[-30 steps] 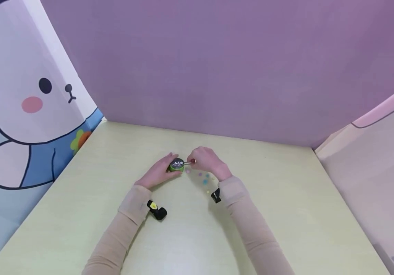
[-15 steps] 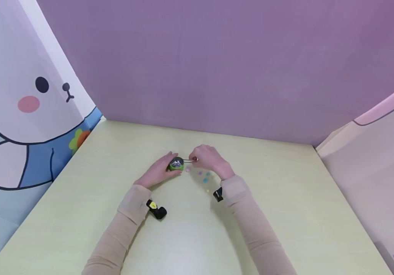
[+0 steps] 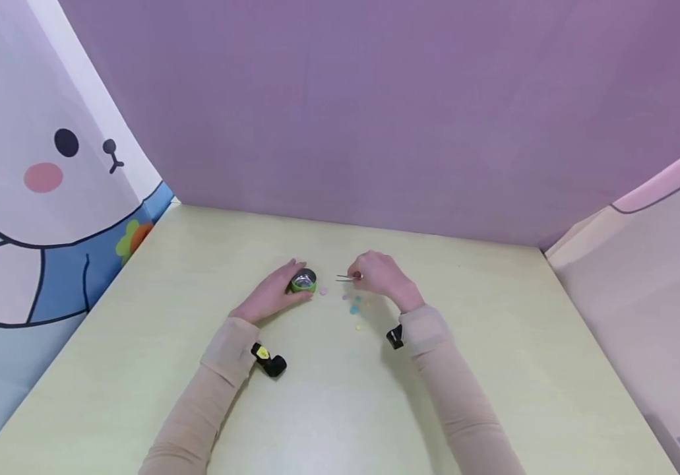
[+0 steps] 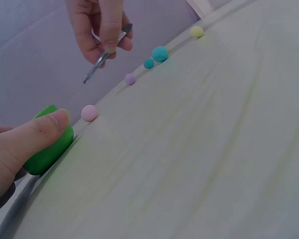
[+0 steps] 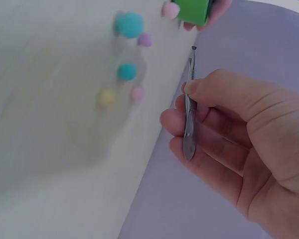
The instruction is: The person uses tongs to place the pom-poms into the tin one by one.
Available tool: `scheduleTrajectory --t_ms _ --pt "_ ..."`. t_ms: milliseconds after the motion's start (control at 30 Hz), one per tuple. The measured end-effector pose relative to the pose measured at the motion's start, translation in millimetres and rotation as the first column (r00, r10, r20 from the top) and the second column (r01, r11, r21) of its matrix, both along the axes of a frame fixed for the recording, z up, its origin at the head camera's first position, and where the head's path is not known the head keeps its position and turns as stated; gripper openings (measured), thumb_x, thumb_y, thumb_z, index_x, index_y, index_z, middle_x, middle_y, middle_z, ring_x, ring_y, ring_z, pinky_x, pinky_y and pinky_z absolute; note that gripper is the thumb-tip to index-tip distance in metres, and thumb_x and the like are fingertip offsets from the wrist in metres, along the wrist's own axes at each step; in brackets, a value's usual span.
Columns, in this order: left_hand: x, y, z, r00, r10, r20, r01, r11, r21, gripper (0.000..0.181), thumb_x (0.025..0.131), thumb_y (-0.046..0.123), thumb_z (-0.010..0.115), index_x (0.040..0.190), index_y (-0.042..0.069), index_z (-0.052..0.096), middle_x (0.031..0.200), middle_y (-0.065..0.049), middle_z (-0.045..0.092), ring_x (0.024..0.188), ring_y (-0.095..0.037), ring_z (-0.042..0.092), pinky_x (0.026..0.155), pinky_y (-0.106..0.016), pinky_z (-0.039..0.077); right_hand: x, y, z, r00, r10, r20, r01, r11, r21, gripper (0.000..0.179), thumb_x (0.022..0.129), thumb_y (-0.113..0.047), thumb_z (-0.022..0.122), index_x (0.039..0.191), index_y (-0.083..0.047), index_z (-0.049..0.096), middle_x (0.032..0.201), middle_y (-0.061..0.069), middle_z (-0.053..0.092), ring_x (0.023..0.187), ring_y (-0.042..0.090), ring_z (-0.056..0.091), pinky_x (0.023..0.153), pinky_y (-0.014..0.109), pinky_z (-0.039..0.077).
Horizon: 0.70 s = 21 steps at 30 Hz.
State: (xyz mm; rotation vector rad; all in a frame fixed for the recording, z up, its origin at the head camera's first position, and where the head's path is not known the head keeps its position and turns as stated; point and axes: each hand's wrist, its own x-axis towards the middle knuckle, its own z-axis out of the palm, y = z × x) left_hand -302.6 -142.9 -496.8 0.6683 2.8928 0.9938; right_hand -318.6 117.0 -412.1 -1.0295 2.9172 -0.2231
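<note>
- The right hand [image 3: 378, 272] pinches a pair of metal tweezers [image 5: 189, 145] between thumb and fingers, its other fingers curled near the tool's rounded end.
- The tweezers are raised above the worktop [image 3: 316, 409], the tips parted and pointing across toward the left hand, well apart from the cup there.
- The left hand [image 3: 274, 291] grips a small green cup [image 4: 50, 154], thumb on the near side and fingers round the far side.
- The cup stands on the worktop with its mouth up; its inside is shiny metal, and what it contains is too small to tell.
- A pale pink ball [image 4: 89, 113] lies just beside the cup, on the side of the right hand.
- Farther along, between the two forearms, lie a purple ball [image 5: 145, 40], a large teal ball [image 5: 129, 25], a smaller teal ball [image 5: 127, 71], another pink ball [image 5: 137, 93] and a yellow ball [image 5: 107, 97].
- Both arms wear beige sleeves [image 3: 464, 409], with a black wrist camera [image 3: 271, 363] at the left cuff.
- Behind the worktop rises a purple wall [image 3: 345, 119]; a cartoon animal [image 3: 49, 211] covers the left panel.
</note>
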Motion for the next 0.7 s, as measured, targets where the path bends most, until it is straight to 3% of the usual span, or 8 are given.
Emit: scheduleTrajectory --t_ms 433,700 --pt "0.3 1.1 1.6 1.0 -0.005 -0.003 0.005 1.0 -0.002 0.081 0.09 0.043 0.07 0.152 0.005 0.036 0.16 -0.026 0.028 0.146 -0.044 0.034 0.119 -0.058 0.032 -0.3 23 -10.1 0.998 -0.045 0.032 0.045 0.999 -0.002 0.042 0.084 0.001 0.063 0.058 -0.019 0.037 0.059 -0.005 0.025 0.058 0.009 0.024 0.054 0.02 0.018" --pt "1.5 1.5 3.0 1.0 -0.002 -0.002 0.002 1.0 0.001 0.08 0.09 0.042 0.071 0.152 0.005 0.036 0.16 -0.026 0.028 0.146 -0.044 0.034 0.12 -0.058 0.032 -1.0 27 -13.6 0.996 -0.076 0.047 0.076 0.997 0.02 0.03 0.084 0.0 0.066 0.061 -0.016 0.053 0.06 -0.006 0.037 0.059 0.009 0.03 0.054 0.02 0.022"
